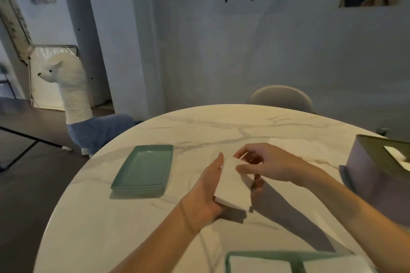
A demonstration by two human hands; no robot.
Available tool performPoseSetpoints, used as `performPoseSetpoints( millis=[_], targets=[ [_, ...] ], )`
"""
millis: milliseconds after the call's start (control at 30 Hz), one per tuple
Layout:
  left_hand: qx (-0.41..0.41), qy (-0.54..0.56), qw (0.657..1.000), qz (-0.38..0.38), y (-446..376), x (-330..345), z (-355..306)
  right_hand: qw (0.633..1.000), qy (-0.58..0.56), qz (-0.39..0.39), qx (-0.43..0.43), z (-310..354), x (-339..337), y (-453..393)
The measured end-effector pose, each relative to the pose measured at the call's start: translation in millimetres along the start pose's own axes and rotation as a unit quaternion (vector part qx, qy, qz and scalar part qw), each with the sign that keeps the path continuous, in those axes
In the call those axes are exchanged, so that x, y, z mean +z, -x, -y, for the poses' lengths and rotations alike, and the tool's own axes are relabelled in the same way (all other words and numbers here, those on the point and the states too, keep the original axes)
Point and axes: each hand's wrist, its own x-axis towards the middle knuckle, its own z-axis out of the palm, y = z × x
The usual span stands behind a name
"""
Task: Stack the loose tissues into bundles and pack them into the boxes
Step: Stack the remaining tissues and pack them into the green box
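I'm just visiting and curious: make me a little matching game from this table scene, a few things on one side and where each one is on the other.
Things:
1. tissue bundle
2. green tray
3. purple tissue box
4. grey chair

Places:
A. at the table's right edge
B. behind the table's far side
C. held between the left hand and right hand
D. left of the hands, with nothing in it

Pairs: 1-C, 2-D, 3-A, 4-B

A green tray (pixel 143 169) lies on the marble table (pixel 111 228), a plush alpaca (pixel 73 104) standing beyond.
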Motion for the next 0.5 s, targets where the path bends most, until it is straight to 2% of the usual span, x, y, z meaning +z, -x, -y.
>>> performPoseSetpoints(
  millis=[67,200,333,400,433,500],
  targets=[
    [-0.023,-0.017,1.0,0.001,-1,-3,0,1.0,-0.005,-0.025,-0.014,-5,1,-1],
    [-0.057,-0.02,0.996,0.065,9,5,-2,0.995,-0.066,-0.063,-0.036,-10,0,-3],
    [-0.03,-0.006,0.997,0.064,18,0,2,0.988,-0.03,-0.148,-0.036,-31,-8,-13],
    [-0.012,0.02,0.999,0.048,12,-6,0,0.973,0.028,-0.231,0.014,-61,-20,-18],
    [-0.003,0.028,0.999,0.039,10,-7,-1,0.964,0.077,-0.245,0.067,-75,-26,-19],
    [0.007,0.038,0.999,0.03,8,-7,-2,0.946,0.17,-0.213,0.175,-102,-30,-20]
  ],
)
